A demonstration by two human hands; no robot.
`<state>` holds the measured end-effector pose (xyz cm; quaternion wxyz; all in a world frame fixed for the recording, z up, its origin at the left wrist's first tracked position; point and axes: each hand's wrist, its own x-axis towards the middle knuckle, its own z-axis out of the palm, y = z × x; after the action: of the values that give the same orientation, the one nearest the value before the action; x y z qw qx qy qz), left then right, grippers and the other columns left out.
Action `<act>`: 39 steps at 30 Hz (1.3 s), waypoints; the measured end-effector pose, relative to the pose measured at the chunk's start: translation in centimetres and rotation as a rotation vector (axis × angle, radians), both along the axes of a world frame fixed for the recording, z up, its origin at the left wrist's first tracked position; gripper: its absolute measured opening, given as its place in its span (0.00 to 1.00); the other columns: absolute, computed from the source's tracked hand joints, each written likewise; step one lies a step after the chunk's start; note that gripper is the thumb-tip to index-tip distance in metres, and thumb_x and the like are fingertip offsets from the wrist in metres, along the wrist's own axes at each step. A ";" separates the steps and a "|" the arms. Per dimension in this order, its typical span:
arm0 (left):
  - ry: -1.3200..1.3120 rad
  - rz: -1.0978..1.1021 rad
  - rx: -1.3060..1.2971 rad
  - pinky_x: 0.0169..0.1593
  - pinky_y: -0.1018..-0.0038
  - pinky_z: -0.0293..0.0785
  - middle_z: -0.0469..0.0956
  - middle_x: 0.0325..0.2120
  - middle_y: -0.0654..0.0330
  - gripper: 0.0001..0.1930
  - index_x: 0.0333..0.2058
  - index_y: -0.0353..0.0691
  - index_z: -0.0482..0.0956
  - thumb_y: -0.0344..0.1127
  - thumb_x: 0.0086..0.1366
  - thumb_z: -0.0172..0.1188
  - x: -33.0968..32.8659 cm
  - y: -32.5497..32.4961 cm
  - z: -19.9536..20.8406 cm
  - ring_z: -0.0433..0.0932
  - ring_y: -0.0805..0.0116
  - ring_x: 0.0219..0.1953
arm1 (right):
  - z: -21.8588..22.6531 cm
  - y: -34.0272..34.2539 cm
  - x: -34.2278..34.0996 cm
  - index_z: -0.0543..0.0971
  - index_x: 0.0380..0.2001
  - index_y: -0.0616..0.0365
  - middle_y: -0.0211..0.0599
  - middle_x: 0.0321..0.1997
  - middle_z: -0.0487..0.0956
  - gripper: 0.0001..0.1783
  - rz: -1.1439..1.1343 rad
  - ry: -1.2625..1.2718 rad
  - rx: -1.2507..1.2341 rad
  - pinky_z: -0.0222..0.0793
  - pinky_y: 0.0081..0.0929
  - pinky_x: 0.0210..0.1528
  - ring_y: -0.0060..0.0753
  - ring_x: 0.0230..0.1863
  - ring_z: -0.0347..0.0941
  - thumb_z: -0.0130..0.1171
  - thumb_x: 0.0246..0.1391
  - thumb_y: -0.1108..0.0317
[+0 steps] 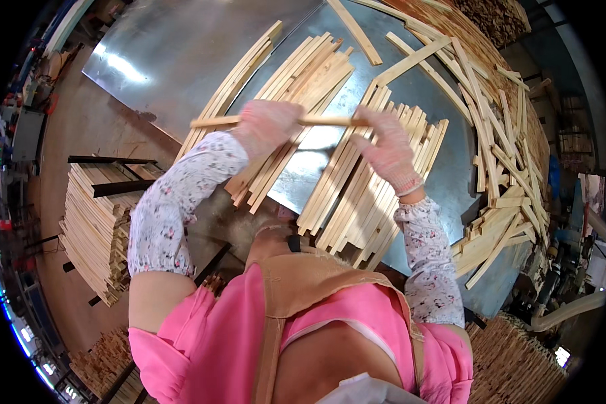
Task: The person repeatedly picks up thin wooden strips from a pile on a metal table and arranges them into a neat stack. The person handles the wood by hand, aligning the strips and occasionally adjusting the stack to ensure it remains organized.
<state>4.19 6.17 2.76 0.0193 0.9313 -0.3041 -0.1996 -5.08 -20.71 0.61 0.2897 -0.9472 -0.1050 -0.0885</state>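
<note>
One wooden strip (333, 121) lies crosswise above a metal table (182, 60). Below are three groups of strips (384, 195), individually uncountable; one jumbled pile (512, 166) sits right. Two gloved hands reach forward, elbows bent: left hand (268, 124) closed around the strip, right hand (387, 145) at its right end, thumb apart, grip unclear.

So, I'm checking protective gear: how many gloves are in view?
2: one on the left hand, which grips the wooden stick, and one on the right hand, at the stick's right end.
</note>
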 end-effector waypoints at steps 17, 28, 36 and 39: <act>-0.031 0.853 0.043 0.71 0.57 0.71 0.74 0.68 0.47 0.47 0.75 0.45 0.64 0.56 0.62 0.73 6.0 15.8 -15.4 0.72 0.46 0.70 | -18.5 -15.8 -18.5 0.70 0.72 0.71 0.62 0.67 0.79 0.46 -1.040 0.526 0.477 0.67 0.36 0.71 0.50 0.67 0.75 0.68 0.63 0.47; -0.597 1.585 -0.099 0.66 0.55 0.74 0.82 0.58 0.40 0.43 0.62 0.36 0.78 0.57 0.53 0.78 -16.1 35.7 -6.5 0.80 0.41 0.61 | -18.8 -9.6 -13.7 0.72 0.70 0.62 0.46 0.66 0.82 0.37 -0.188 0.648 -0.634 0.65 0.48 0.71 0.46 0.66 0.78 0.66 0.60 0.59; -0.643 2.393 0.016 0.68 0.55 0.74 0.81 0.62 0.41 0.41 0.63 0.33 0.78 0.55 0.57 0.74 -23.7 60.8 -6.5 0.79 0.44 0.65 | -18.7 -2.5 -8.0 0.76 0.69 0.54 0.62 0.68 0.78 0.36 -0.935 0.681 0.033 0.72 0.47 0.68 0.62 0.67 0.75 0.48 0.73 0.39; -0.503 2.402 -0.068 0.68 0.56 0.74 0.81 0.62 0.41 0.40 0.63 0.32 0.77 0.55 0.59 0.72 -20.2 66.5 -9.1 0.80 0.45 0.65 | -20.0 -5.2 -7.1 0.77 0.68 0.59 0.61 0.68 0.78 0.40 -1.106 0.774 0.040 0.73 0.42 0.68 0.62 0.65 0.77 0.43 0.75 0.35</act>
<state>-15.97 72.71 -6.35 0.1559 0.6317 0.7467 0.1382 -12.13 -25.91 -19.37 0.2361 -0.8194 0.5083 0.1202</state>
